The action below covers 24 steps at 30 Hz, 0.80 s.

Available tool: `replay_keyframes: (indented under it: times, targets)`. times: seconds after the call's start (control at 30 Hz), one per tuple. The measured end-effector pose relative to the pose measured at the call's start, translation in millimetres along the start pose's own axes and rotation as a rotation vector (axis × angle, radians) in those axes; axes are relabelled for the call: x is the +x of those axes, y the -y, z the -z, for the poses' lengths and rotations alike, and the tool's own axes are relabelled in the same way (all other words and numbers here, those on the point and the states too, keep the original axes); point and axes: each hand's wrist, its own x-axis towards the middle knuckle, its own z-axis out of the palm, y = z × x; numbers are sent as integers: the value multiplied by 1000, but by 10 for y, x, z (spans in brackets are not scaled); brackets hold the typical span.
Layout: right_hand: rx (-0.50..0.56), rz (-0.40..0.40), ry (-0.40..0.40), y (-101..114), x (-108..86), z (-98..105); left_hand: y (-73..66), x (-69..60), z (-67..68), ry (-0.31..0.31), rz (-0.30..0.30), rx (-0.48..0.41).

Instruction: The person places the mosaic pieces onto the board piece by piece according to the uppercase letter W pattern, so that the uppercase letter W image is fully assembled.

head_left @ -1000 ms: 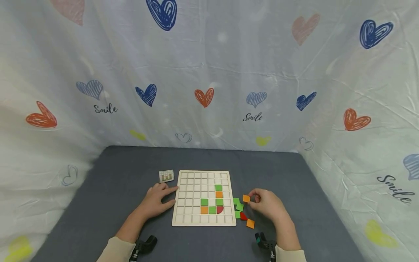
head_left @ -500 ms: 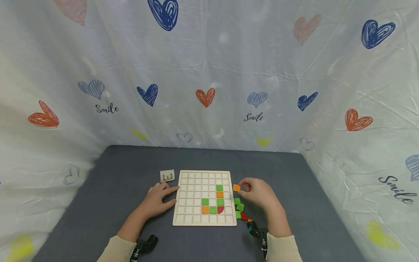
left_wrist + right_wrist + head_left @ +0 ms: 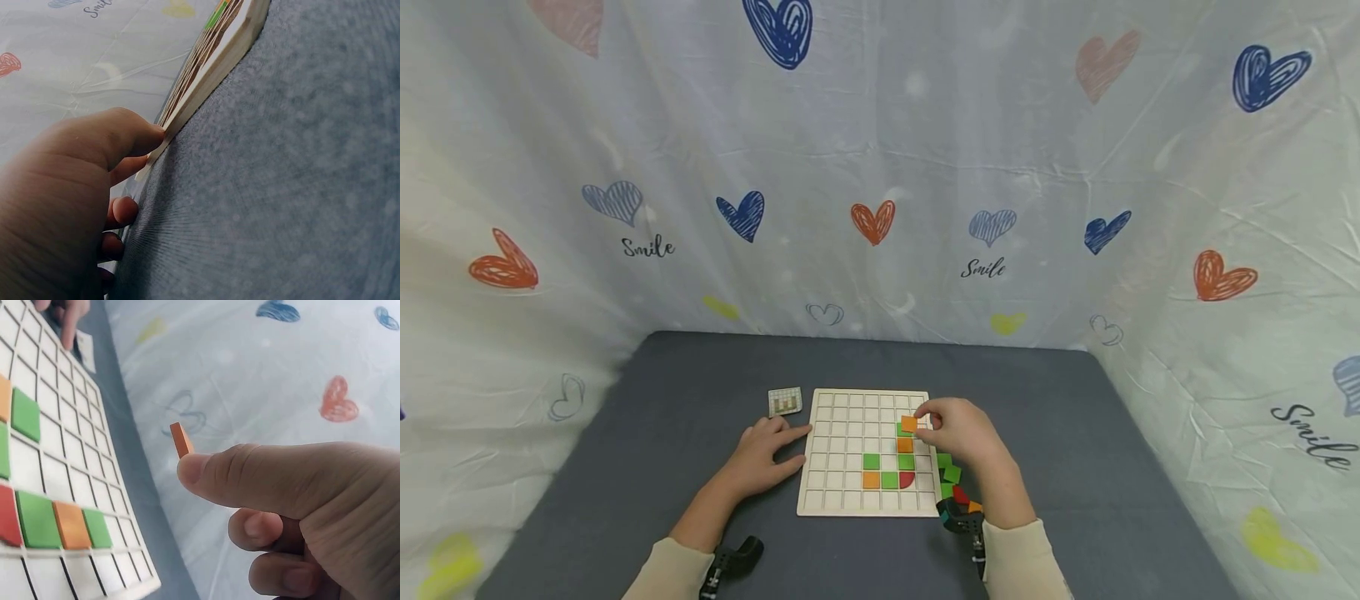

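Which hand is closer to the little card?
Left. The left hand is just on the near side of the card; the right hand is over the right side of the board.

In the head view, the orange tile [image 3: 909, 423] in your right grip [image 3: 961, 431] hides part of a green tile [image 3: 902, 432] on the board [image 3: 853, 433], and that grip covers a stretch of the board's right edge. Your right wrist camera [image 3: 962, 522] and forearm [image 3: 1006, 492] cover most of a loose tile [image 3: 975, 507]. You cannot read the card [image 3: 785, 402]; its print is too small. In the right wrist view, your thumb [image 3: 244, 472] hides the held tile's lower end, while picture edges cut off the red piece [image 3: 7, 517] and your blurred left grip [image 3: 70, 315]. In the left wrist view, the board runs out past the top.
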Motion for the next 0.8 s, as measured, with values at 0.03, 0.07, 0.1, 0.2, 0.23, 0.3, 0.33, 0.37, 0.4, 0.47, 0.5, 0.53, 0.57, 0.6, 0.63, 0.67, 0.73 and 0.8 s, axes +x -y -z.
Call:
replay_keyframes:
  times: [0.03, 0.07, 0.1, 0.2, 0.23, 0.3, 0.33, 0.37, 0.4, 0.47, 0.5, 0.53, 0.57, 0.6, 0.63, 0.67, 0.73, 0.8]
  targets:
    - [-6, 9, 6, 25, 18, -23, 3, 2, 0, 2, 1, -1]
    - [-12, 16, 16, 52, 36, -45, 7, 3, -1, 4, 2, -3]
    - [-18, 21, 28, 80, 54, -70, 10, 5, -2, 7, 3, -4]
    - [-34, 49, 62, 151, 102, -152, 18, 6, -6, 12, 4, 1]
    - [-39, 60, 73, 169, 118, -182, 19, 7, -8, 13, 4, 2]
    - [-46, 78, 91, 195, 150, -245, 21, 8, -13, 14, 2, 3]
    - [-56, 89, 98, 202, 171, -282, 23, 6, -14, 13, 1, 2]
    - [-63, 94, 106, 211, 189, -318, 24, 6, -14, 12, 0, 1]
    - [-68, 102, 113, 217, 209, -354, 25, 5, -16, 12, 0, 0]
    - [-78, 105, 131, 225, 245, -423, 26, 6, -18, 10, -2, 0]
    - [-85, 105, 138, 228, 263, -454, 26, 8, -19, 11, -1, 0]
    - [-91, 101, 145, 232, 280, -481, 27, 9, -20, 11, -1, 1]
    - [-90, 96, 152, 234, 293, -502, 28, 10, -22, 12, 0, 1]
    - [-93, 94, 156, 235, 304, -521, 30, 12, -24, 16, 0, 4]
    - [-97, 87, 161, 235, 312, -536, 32, 13, -24, 16, 1, 4]
    - [-102, 81, 163, 234, 322, -548, 34, 12, -25, 17, 2, 4]
    - [-105, 74, 168, 236, 331, -563, 39, 11, -28, 17, 5, 6]
    - [-110, 73, 170, 241, 338, -571, 42, 10, -28, 17, 10, 5]
